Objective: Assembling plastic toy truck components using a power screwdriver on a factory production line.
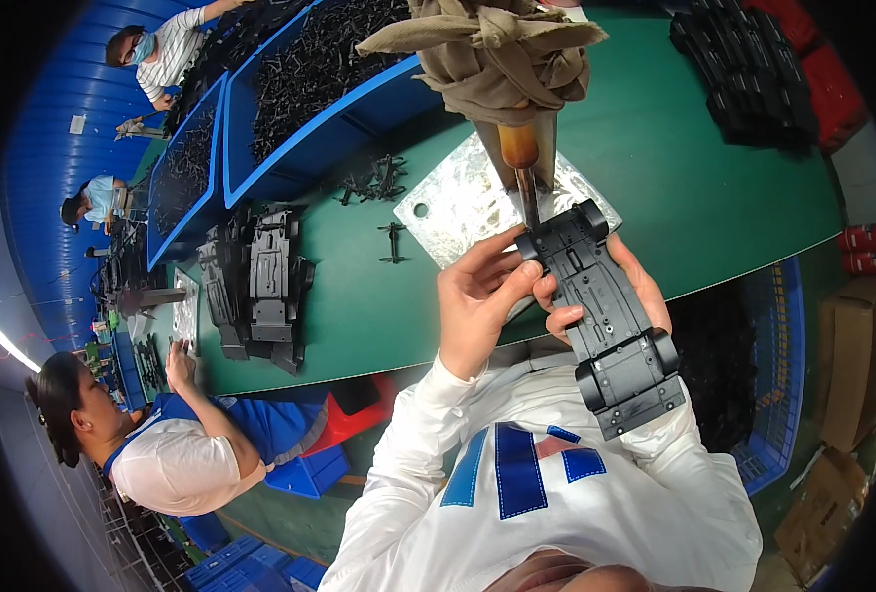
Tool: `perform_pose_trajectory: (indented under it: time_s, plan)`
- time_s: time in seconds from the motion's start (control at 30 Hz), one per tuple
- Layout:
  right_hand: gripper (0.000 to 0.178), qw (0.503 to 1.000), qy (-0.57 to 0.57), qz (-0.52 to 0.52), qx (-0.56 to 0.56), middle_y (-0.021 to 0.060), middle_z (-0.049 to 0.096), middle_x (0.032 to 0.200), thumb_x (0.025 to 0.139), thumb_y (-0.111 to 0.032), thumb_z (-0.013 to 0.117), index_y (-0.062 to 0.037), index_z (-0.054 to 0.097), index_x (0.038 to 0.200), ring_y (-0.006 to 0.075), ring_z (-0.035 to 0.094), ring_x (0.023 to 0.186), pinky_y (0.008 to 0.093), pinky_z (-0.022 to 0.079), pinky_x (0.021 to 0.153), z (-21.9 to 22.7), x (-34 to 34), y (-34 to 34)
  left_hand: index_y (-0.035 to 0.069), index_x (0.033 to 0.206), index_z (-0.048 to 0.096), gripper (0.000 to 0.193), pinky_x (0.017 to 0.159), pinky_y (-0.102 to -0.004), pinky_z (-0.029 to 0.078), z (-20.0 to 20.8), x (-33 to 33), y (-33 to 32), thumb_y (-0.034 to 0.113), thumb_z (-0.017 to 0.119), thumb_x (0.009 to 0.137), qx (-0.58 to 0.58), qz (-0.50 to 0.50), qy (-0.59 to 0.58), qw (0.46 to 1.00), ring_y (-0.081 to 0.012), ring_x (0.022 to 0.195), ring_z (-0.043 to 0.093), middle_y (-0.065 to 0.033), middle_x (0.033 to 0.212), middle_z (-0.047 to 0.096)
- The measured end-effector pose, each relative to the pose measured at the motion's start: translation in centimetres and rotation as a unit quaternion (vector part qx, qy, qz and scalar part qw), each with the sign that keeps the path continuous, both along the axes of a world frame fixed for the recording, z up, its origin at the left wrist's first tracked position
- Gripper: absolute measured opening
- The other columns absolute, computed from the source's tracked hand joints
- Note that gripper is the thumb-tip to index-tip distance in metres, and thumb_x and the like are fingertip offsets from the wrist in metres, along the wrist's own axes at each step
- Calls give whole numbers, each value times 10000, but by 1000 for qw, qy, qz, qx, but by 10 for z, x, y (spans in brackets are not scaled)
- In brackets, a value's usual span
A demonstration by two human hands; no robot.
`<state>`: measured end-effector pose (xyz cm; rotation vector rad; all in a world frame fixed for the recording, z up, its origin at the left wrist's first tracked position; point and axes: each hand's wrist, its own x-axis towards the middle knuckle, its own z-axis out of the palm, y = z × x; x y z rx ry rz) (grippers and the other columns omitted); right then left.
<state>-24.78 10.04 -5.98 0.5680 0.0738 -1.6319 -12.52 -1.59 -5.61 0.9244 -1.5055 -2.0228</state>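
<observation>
A black plastic toy car chassis (606, 306) with four wheels is tilted in front of me, its far end over a silvery plate (458, 202). My right hand (639, 278) grips it from underneath, with fingers curling round both sides. At its far left corner, my left hand (477, 301) pinches the chassis beside a wheel; its fingertips are partly hidden. A power screwdriver wrapped in brown cloth (502, 64) hangs just above. Its metal bit (528, 197) points down at that same corner, close to my left fingers; whether it touches is unclear.
Loose black parts (374, 180) lie on the green table (349, 326). Stacked chassis (275, 281) stand at left, more black parts (744, 74) at far right. Blue bins (334, 123) hold small black parts. A blue crate (778, 375) is below right. A co-worker (177, 444) sits at left.
</observation>
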Motion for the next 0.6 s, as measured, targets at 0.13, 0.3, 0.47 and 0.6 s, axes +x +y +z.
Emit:
perform_pose_trajectory:
  time_s: [0.13, 0.3, 0.47, 0.6]
  plan:
    - [582, 1000, -3, 3, -9, 240, 531, 1183, 1007, -459, 436, 11, 440, 1351, 297, 527, 990, 341, 471, 655, -1, 0, -1, -59, 1271, 567, 438, 755, -271, 523, 2, 1, 0, 63, 657, 859, -2, 0, 5, 1000, -133, 735, 634, -77, 808, 663]
    - [552, 1000, 3, 1, -31, 223, 530, 1219, 1001, -458, 442, -46, 453, 1368, 297, 524, 1003, 348, 466, 673, -3, 4, 5, -77, 1277, 557, 448, 764, -264, 513, -5, 7, 0, 45, 655, 857, -37, -16, -20, 999, -128, 748, 628, -77, 820, 663]
    - [552, 998, -42, 13, -43, 308, 571, 1148, 1024, -428, 379, 35, 510, 1294, 330, 553, 950, 369, 463, 725, -3, 1, 3, -77, 1283, 555, 443, 832, -278, 511, -2, 7, -2, 57, 659, 874, 11, -12, -3, 1000, -138, 864, 639, -118, 969, 684]
    - [544, 997, -55, 14, -53, 261, 559, 1189, 1022, -428, 397, 20, 500, 1313, 332, 528, 1015, 371, 459, 719, 1, -1, 1, -55, 1280, 562, 489, 822, -281, 550, -4, 6, -5, 62, 740, 840, 2, -16, 14, 1000, -160, 914, 655, -170, 1032, 668]
